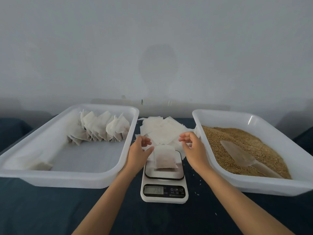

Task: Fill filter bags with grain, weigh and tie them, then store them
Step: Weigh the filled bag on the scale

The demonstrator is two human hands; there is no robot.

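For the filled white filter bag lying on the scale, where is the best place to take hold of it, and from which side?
Probably the far top edge of the filled white filter bag, pinched from above and behind. The bag lies flat on the white digital kitchen scale, with the grain bulging in its near part and the flatter open end pointing away. The left hand and right hand hover either side of that end.

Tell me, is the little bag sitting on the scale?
Touching. In the head view, the filled bag lies flat on the scale platform, with no gap beneath it. Both hands hover beside it.
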